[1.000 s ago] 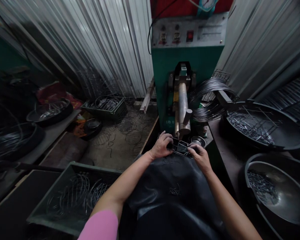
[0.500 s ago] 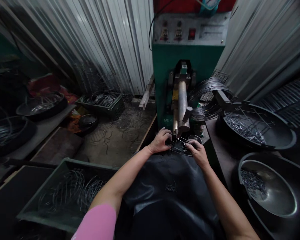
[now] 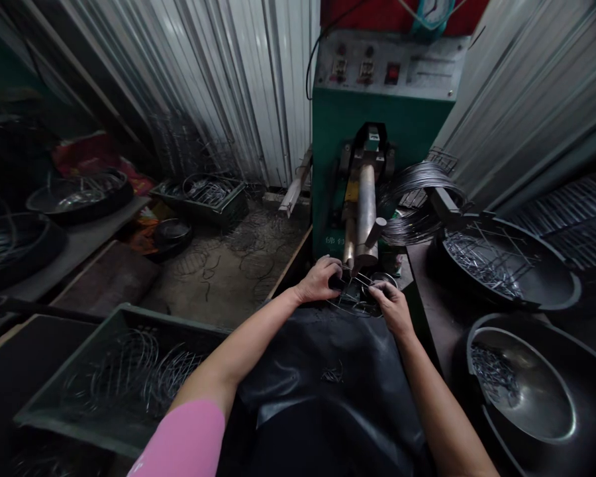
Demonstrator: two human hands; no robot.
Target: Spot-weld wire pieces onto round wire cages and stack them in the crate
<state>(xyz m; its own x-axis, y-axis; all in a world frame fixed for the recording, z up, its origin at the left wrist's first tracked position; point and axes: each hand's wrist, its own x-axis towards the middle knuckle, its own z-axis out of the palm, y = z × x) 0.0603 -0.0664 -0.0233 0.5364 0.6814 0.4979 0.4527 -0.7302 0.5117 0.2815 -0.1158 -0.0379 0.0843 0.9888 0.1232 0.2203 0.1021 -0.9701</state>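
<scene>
Both hands are gripping a small round wire frame [image 3: 356, 297] under the green machine's steel electrode bar [image 3: 366, 211]: left hand [image 3: 320, 280] is clutching its left edge, right hand [image 3: 390, 306] is pinching its right. Wire pieces, seemingly, are filling the dark round pan [image 3: 511, 265] alongside.

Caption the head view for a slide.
Left hand and right hand grip a small wire frame below the metal rod of a green machine, beside pans of cut wire.

Green machine [image 3: 338, 132] — characters unreadable
</scene>
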